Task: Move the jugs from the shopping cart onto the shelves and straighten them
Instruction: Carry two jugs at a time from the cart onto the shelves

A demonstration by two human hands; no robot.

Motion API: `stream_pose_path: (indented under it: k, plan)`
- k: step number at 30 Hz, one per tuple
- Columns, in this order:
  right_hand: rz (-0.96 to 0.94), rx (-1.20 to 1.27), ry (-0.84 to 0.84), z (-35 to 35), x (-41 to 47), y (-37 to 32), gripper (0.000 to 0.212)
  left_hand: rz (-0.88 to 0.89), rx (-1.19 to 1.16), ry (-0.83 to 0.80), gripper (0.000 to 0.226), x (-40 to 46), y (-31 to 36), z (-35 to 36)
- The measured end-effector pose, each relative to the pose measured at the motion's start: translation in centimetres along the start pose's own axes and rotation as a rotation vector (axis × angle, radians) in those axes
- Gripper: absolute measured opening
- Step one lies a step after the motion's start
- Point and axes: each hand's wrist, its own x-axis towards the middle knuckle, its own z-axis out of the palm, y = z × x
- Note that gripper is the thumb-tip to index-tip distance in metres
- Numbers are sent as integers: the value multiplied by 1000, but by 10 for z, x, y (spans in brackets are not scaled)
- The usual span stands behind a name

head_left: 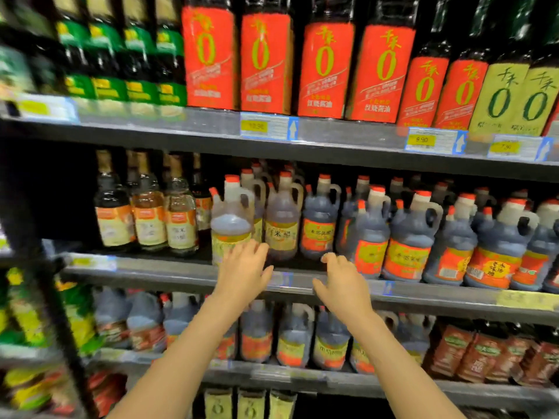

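A pale jug with a yellow label and red cap stands at the front edge of the middle shelf. My left hand is spread open just in front of its label, fingers straight, touching or nearly touching it. Behind it stands a second yellow-label jug. My right hand hovers open over the shelf edge, in front of a gap before the dark red-label jugs. Neither hand holds anything. The shopping cart is out of view.
Clear glass bottles stand left of the jugs. Tall red-label bottles fill the upper shelf, and more dark jugs fill the shelf below. A dark upright post crosses the left side.
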Motion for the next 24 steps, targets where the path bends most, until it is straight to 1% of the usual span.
stream_pose_path:
  k: [2, 5, 9, 13, 15, 17, 20, 24]
  plan:
    - [-63, -45, -23, 3, -8, -47, 44, -26, 121, -6, 36, -33, -45, -20]
    - [-189, -1, -31, 11, -20, -124, 44, -110, 261, -39, 41, -88, -110, -54]
    - [-374, -8, -91, 23, -38, -233, 44, -258, 380, -63, 43, -171, -187, -103]
    - [-554, 68, -133, 36, -62, -343, 43, -447, 452, -95, 46, -259, -256, -152]
    - [-646, 80, -157, 42, -77, -398, 46, -567, 490, -147, 43, -300, -282, -180]
    - [-728, 98, -174, 46, -92, -452, 49, -678, 482, -198, 35, -338, -305, -205]
    - [-873, 159, -180, 53, -116, -526, 45, -838, 540, -168, 34, -394, -340, -230]
    - [-1038, 252, -230, 66, -143, -613, 42, -1002, 598, -183, 35, -453, -382, -252]
